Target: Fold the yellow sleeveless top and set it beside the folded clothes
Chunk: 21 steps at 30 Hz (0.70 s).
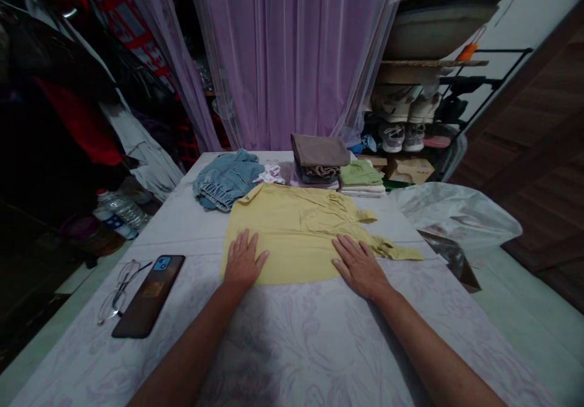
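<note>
A yellow garment with straps at its right end lies spread on the patterned tablecloth. My left hand rests flat on its near left part, fingers stretched out and thumb apart. Flat near its right end, beside the straps, lies my right hand with the fingers extended. Neither hand grips the cloth. Just beyond the garment sit a bunched denim garment, a small white printed cloth, a stack topped by a folded brown cloth, and a pile topped by a folded green cloth.
A phone and eyeglasses lie at the table's left. Plastic bottles stand off that side. A clear plastic bag is off the right edge. Purple curtains hang behind; shoes sit on a rack.
</note>
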Tool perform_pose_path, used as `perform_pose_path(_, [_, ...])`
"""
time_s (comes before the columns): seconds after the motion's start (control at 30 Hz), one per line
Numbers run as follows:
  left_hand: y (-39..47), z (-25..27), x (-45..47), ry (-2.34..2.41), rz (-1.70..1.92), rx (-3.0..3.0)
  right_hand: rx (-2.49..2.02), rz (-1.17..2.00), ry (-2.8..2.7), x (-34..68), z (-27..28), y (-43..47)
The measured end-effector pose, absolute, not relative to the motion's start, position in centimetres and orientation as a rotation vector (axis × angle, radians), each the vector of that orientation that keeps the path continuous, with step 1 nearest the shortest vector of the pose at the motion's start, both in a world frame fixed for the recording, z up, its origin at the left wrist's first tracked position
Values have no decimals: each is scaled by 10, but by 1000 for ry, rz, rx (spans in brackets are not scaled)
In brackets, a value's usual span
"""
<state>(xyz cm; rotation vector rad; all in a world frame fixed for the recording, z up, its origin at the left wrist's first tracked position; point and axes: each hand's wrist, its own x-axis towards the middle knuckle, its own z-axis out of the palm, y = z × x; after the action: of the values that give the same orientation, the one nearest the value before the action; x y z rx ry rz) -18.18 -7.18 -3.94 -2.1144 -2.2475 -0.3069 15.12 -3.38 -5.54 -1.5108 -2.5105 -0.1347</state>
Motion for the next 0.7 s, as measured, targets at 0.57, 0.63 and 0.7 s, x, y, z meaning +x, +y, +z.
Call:
perform_pose_path(0.57, [-24,11,-221,-2692,-455,-1955,-1429,-353,-2356,146,-48,-42])
perform_pose_path(0.63, [-27,7,-222,-2751,-790,-1914,-1430,-363,-2354,146,-48,-42])
perform_pose_path(0.7, [-32,5,-225,-2825,-1155,-1860,-1432,-368,-2361,146,-48,-42])
